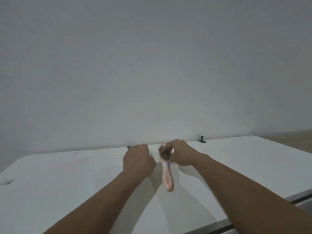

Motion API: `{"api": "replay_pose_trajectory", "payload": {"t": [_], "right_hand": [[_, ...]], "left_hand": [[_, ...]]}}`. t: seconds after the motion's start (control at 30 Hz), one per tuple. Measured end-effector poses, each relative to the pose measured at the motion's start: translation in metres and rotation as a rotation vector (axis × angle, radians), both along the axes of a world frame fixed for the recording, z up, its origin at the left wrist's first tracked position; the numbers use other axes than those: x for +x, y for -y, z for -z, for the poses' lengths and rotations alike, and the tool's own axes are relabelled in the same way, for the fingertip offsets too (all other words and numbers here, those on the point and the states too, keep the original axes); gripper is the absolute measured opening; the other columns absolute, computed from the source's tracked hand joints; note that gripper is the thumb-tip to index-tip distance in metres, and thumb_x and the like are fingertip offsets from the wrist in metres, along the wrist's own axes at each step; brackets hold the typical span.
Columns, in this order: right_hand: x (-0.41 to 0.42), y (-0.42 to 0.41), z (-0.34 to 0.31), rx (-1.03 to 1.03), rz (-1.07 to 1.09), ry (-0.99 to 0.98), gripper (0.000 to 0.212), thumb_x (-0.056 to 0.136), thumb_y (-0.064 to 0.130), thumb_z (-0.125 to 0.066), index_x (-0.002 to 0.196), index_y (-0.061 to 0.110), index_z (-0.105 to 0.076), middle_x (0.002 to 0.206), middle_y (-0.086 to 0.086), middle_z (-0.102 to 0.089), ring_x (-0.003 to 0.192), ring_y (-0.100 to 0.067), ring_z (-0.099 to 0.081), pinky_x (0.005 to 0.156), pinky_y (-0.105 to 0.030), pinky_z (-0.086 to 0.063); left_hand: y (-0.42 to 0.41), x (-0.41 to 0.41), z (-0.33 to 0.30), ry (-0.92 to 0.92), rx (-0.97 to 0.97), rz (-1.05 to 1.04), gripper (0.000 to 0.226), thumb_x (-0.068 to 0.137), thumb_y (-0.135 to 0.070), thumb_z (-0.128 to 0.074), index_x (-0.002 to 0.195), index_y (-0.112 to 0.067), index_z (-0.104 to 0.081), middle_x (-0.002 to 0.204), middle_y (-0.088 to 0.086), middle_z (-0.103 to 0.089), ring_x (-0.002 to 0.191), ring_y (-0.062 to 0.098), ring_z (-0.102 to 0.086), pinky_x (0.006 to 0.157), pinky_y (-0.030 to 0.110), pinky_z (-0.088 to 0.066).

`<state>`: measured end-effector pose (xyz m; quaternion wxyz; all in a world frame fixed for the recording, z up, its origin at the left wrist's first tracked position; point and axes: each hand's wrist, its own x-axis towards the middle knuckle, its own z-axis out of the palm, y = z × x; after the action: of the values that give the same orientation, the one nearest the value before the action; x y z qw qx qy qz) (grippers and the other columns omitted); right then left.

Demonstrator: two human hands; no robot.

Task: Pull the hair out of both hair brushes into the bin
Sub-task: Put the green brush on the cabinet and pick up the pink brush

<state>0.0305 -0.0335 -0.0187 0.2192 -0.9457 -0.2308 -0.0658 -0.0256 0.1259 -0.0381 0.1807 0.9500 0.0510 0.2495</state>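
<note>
At the far edge of the white table (67,191), right hand (181,153) fingers curled, pinching brown hair (161,148) in the pink brush (166,173), left hand (137,162) fisted just beside, its contents hidden, brush handle pointing toward the person, bare tabletop on both sides, small dark clip (202,139) well right.

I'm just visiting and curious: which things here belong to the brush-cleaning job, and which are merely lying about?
Part of the job: pink hairbrush, hair clump, left hand, right hand.

Lying about: white table, small black bracket at the wall, dark specks. No bin is visible.
</note>
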Motion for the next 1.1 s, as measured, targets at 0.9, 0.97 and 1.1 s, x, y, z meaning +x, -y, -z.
{"api": "replay_pose_trajectory", "payload": {"t": [0.9,0.97,1.1], "right_hand": [[-0.041,0.035,-0.014,0.510,0.183,-0.090,0.029,0.082,0.006,-0.067,0.110,0.009,-0.063,0.117,-0.014,-0.060,0.074,-0.024,-0.066,0.062,-0.035,-0.060],[-0.046,0.045,-0.021,0.595,0.228,-0.091,0.042,0.082,0.008,-0.068,0.123,0.010,-0.055,0.123,-0.010,-0.051,0.076,-0.025,-0.067,0.056,-0.030,-0.058],[-0.063,0.074,-0.035,0.784,0.224,-0.227,0.055,0.083,0.008,-0.070,0.132,0.013,-0.047,0.119,-0.015,-0.062,0.080,-0.027,-0.073,0.060,-0.032,-0.059]], "left_hand": [[0.033,-0.023,-0.007,-0.231,-0.486,0.298,0.020,0.049,-0.013,-0.069,0.055,-0.007,-0.051,0.056,0.011,-0.057,0.052,0.025,-0.054,0.053,0.032,-0.043],[0.042,-0.027,-0.012,-0.234,-0.546,0.341,0.021,0.057,-0.006,-0.070,0.056,-0.008,-0.049,0.053,0.009,-0.053,0.052,0.026,-0.053,0.055,0.034,-0.045],[0.063,-0.037,-0.022,-0.293,-0.618,0.435,0.023,0.072,0.002,-0.068,0.086,-0.007,-0.051,0.067,0.012,-0.057,0.054,0.024,-0.056,0.053,0.030,-0.046]]}}
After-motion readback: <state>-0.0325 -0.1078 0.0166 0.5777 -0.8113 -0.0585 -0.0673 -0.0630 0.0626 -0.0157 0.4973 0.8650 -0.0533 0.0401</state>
